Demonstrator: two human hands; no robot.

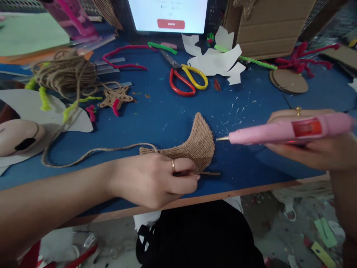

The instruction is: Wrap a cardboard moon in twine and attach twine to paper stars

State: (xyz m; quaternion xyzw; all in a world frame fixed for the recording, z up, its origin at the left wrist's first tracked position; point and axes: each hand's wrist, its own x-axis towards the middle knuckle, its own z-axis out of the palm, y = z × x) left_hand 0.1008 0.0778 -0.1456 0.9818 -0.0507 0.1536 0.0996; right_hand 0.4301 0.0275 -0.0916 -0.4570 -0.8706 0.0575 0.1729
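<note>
A crescent-shaped piece covered in rows of jute twine [201, 143] lies near the table's front edge. My left hand [158, 178] is closed on its lower side, thumb and fingers pinching the edge. A loose twine end [210, 173] sticks out past the fingertips. From the piece's left tip, a long strand of twine [92, 152] runs left and up to a tangled twine ball [67, 72]. My right hand [304, 139] grips a pink hot glue gun [267, 131]; its metal nozzle points left, just short of the crescent's right edge.
Scissors with red and yellow handles [182, 85] lie behind the crescent, beside white paper scraps [214, 61]. A twine star [116, 97] and a computer mouse [21, 137] are at left. Cardboard discs [290, 82] lie at right, under a cardboard box [267, 28]. A lit screen [170, 13] stands behind.
</note>
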